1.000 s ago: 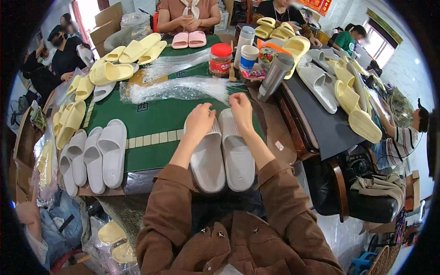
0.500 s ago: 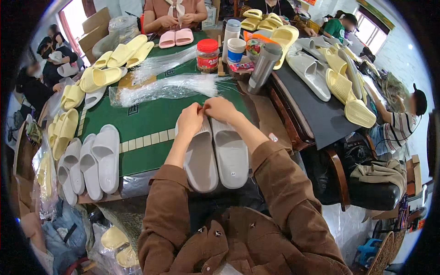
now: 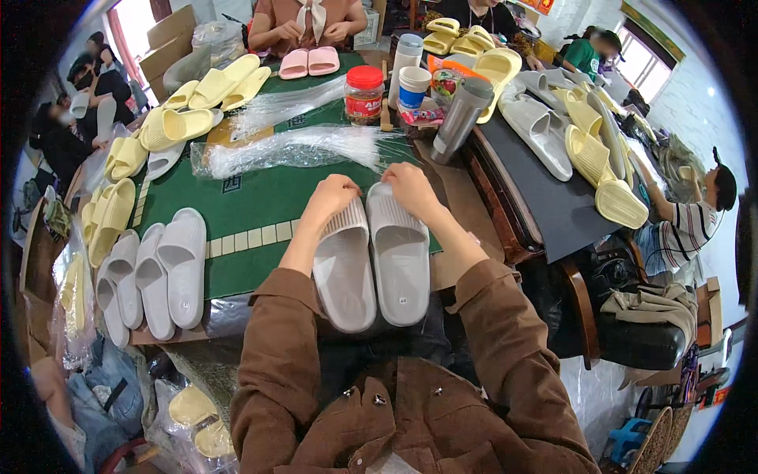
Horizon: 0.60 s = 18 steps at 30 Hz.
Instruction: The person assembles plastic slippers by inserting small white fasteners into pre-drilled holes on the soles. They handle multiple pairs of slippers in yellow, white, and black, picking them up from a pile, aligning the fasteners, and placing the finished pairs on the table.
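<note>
A pair of grey slide slippers lies side by side in front of me, soles down, heels toward me at the table's near edge. My left hand (image 3: 335,194) is closed, fingers curled, at the toe end of the left slipper (image 3: 345,272). At the toe of the right slipper (image 3: 400,272), my right hand (image 3: 405,189) has its fingertips pinched together. A small gap separates the hands. Whatever the fingertips grip is too small or hidden to make out. Beyond them lies a bundle of thin clear plastic strips (image 3: 292,152) in a clear bag.
Several grey slippers (image 3: 181,268) stand at the left edge of the green table mat (image 3: 260,193), yellow slippers (image 3: 175,128) behind. A red-lidded jar (image 3: 364,95), a paper cup (image 3: 412,87) and a steel tumbler (image 3: 461,120) stand ahead. Other people sit around the tables.
My hands, which met between the slippers' toes, have drawn apart to either side. The slippers have barely moved. Across the table, a person's hands have separated.
</note>
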Motion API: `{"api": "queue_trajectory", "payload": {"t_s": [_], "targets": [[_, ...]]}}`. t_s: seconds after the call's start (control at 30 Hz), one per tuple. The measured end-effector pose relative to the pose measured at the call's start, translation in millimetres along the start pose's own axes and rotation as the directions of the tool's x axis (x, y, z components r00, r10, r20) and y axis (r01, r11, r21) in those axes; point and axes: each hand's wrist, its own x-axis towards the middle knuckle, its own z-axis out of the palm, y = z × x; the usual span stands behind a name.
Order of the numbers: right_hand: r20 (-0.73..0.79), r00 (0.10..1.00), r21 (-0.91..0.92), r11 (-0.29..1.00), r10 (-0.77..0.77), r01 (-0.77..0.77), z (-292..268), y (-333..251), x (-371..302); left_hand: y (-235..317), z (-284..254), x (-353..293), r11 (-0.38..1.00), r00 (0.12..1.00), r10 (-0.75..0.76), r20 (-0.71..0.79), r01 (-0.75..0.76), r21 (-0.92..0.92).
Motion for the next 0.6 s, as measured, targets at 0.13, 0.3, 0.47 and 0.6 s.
{"api": "queue_trajectory", "payload": {"t_s": [0.13, 0.3, 0.47, 0.6], "targets": [[0.155, 0.986, -0.090, 0.995, 0.053, -0.039, -9.4, -15.5, -8.7, 0.2, -0.9, 9.0, 0.997, 0.991, -0.080, -0.105, 0.081, 0.007], [0.047, 0.997, -0.072, 0.995, -0.064, 0.067, -3.3, -32.3, -4.9, 5.9, 1.6, 5.6, 0.995, 0.984, -0.099, -0.149, 0.095, -0.035], [0.033, 0.995, 0.103, 0.990, -0.097, 0.093, 12.1, -33.6, -0.4, 18.5, 5.7, -3.3, 0.972, 0.984, -0.099, -0.148, 0.063, -0.227], [-0.030, 0.997, 0.234, 0.969, -0.078, 0.083, 15.3, -34.3, -3.0, 4.7, 11.9, -10.5, 0.884, 0.973, -0.149, -0.174, 0.053, -0.465]]}}
